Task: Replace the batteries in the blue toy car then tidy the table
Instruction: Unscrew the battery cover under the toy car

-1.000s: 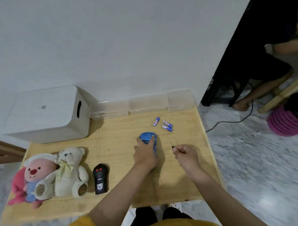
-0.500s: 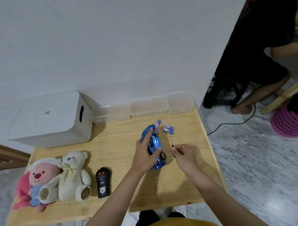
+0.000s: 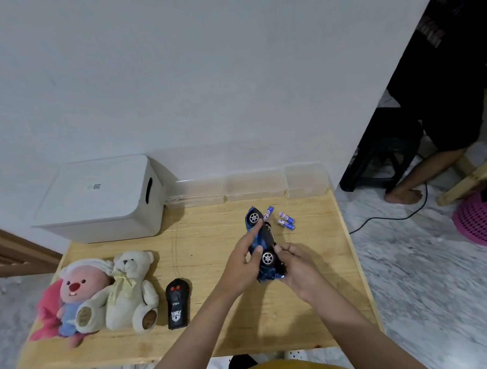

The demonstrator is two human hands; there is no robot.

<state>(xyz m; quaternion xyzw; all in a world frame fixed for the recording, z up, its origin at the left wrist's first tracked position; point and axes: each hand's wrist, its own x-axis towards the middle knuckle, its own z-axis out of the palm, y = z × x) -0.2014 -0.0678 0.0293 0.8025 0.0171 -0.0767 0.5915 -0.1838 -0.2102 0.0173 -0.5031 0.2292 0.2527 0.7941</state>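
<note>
The blue toy car is tipped on its side above the wooden table, wheels and underside facing me. My left hand grips its left side, with the index finger stretched toward the far wheel and the thumb by the near wheel. My right hand holds the car's near end with curled fingers; the thin tool it held earlier is hidden. Three small blue batteries lie on the table just beyond the car.
A black remote control lies left of my arms, next to a white teddy bear and a pink plush. A white box and clear plastic containers line the wall. Another person sits at the far right.
My left hand turned the car from upright on the table onto its side and lifted it. My right hand moved in from beside the car and took hold of its near end.
</note>
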